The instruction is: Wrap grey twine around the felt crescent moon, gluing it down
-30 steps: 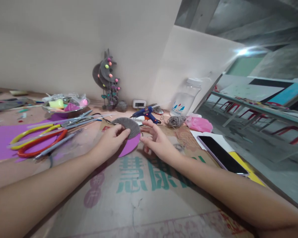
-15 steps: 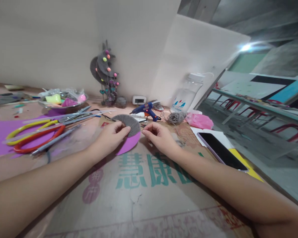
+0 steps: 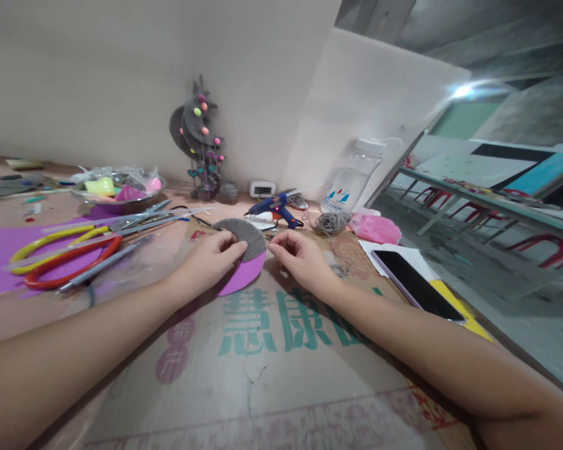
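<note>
Tagging this as a craft workshop or art room; from my remote seat I can't tell if it's a school or a studio. Evidence: cardboard (image 3: 309, 387) covering the worktop, scissors (image 3: 104, 232), blue glue gun (image 3: 274, 206), grey yarn (image 3: 333, 222), purple sheet (image 3: 0, 250), grey-and-purple craft piece (image 3: 249, 255), moon-shaped decoration (image 3: 199, 125) against a pale wall (image 3: 263, 81). Off right I see a long table (image 3: 478, 195) strewn with bits, red stools (image 3: 544, 247), grey floor (image 3: 450, 262), rough concrete-looking ceiling (image 3: 441, 25).
</note>
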The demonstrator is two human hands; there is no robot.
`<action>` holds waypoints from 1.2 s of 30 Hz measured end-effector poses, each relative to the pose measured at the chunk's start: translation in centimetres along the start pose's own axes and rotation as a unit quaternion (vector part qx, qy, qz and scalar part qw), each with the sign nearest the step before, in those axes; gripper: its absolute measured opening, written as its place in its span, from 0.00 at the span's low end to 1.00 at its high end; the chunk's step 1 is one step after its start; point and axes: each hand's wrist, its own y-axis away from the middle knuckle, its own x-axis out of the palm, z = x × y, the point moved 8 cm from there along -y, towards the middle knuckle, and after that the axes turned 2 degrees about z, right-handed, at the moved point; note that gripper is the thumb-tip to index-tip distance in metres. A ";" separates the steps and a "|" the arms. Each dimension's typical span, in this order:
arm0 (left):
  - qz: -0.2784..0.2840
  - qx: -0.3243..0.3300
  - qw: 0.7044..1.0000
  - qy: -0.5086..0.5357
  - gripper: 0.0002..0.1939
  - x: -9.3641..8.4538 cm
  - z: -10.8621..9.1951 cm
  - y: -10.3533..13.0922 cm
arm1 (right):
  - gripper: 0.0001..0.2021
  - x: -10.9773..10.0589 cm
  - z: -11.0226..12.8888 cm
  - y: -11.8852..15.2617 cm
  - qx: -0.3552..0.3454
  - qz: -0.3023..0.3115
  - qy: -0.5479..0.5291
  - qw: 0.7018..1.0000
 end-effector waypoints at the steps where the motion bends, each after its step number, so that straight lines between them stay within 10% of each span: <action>1: 0.000 -0.002 1.000 0.004 0.11 0.0 0.1 0.0 | 0.10 0.0 0.0 0.0 0.000 0.001 -0.001 1.000; 19: 0.041 -0.092 0.990 0.103 0.11 0.7 0.7 0.5 | 0.09 1.0 -0.3 0.0 0.008 0.049 -0.043 0.998; 28: 0.028 -0.063 0.995 0.070 0.15 0.3 1.3 0.0 | 0.11 -2.1 1.1 0.4 -0.056 -0.100 -0.002 0.993; 36: 0.066 -0.028 0.997 0.038 0.17 0.7 0.2 0.3 | 0.11 1.3 0.7 0.8 0.045 0.060 -0.010 0.997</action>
